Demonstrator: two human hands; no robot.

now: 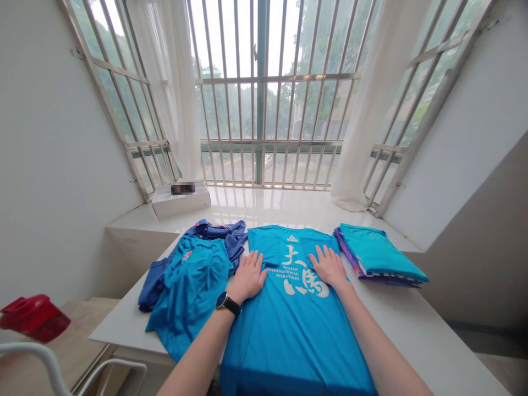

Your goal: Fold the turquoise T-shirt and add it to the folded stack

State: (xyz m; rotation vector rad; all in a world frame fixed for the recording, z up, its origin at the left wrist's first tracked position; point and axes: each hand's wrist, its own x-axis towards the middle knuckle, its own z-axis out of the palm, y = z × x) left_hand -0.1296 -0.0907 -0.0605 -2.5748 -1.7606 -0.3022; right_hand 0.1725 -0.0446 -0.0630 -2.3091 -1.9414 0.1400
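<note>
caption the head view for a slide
Left hand and right hand rest on a printed blue shirt laid between rumpled shirts and a folded stack.

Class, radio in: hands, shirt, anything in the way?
Left hand, right hand flat on blue fabric shirt. White print up. Rumpled blue garments close left; folded turquoise-purple clothes right.

The shirt (295, 338) at bottom centre is blue with white lettering (314, 285), the folded stack (371, 250) at right turquoise over purple, the polo (236, 240) left of centre dark blue, the table (433, 330) white.
</note>
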